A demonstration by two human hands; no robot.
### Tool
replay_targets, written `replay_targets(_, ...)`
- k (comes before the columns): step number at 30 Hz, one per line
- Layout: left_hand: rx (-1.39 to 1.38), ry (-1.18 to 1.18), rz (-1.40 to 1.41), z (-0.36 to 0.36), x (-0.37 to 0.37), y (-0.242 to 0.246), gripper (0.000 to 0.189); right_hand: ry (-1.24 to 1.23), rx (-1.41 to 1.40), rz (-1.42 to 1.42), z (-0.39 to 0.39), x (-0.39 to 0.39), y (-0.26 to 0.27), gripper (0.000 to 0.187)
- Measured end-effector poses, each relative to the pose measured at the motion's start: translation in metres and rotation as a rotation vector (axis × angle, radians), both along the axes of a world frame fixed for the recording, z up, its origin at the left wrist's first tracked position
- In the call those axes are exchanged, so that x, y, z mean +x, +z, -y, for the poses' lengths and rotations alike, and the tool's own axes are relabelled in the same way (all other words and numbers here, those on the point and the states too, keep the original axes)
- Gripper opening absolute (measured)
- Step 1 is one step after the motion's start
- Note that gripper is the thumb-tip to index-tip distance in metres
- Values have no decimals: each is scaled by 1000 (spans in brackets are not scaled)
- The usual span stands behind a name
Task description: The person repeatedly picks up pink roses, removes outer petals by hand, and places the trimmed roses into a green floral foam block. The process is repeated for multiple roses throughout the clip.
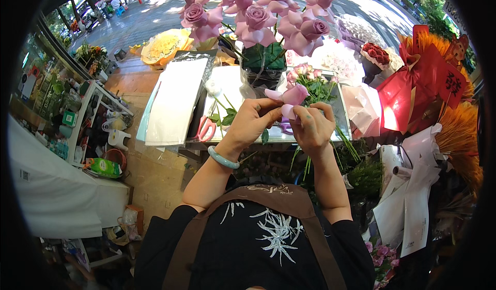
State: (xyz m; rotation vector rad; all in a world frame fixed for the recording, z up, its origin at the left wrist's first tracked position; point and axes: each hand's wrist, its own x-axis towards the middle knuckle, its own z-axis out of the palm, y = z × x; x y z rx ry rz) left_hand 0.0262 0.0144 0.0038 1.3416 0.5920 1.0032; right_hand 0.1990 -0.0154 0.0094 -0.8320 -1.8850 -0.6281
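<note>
A pink-mauve rose (296,94) is held over the front of the table between my two hands. My left hand (254,120), below a pale green bangle (223,158), grips the rose near its base and a spread outer petal. The fingers of my right hand (314,129) pinch a light pink petal (288,111) low on the bloom. The rose's stem is hidden behind my hands. Partly covered by my right hand are purple-handled scissors (286,126). Left of my left hand lie pink-handled scissors (205,128) and a white flower (212,87) on a leafy stem.
Beyond my hands, several mauve roses with folded-back petals (256,20) stand in dark green floral foam (263,57). Smaller pink-cream roses (306,73) lie to the right. White wrapping sheets (176,102) cover the table's left end. Red-wrapped decorations (407,90) stand at right.
</note>
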Motion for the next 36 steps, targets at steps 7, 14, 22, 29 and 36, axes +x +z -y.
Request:
replay_targets(7, 4, -35, -32, -3, -8, 0, 23, 244, -360, -624, 7, 0, 2, 32)
replay_targets(14, 56, -138, 18, 1, -2, -6, 18, 549, -867, -853, -7, 10, 14, 39)
replay_targets(22, -23, -50, 63, 6, -8, -4, 18, 531, -765, -1048, 4, -7, -1, 30)
replay_targets(29, -65, -22, 38, 6, -8, -2, 19, 420, -688, -784, 15, -8, 4, 24)
replay_targets(36, -2, -16, -62, 4, -4, -3, 16, 214, -448, -352, 18, -6, 11, 30)
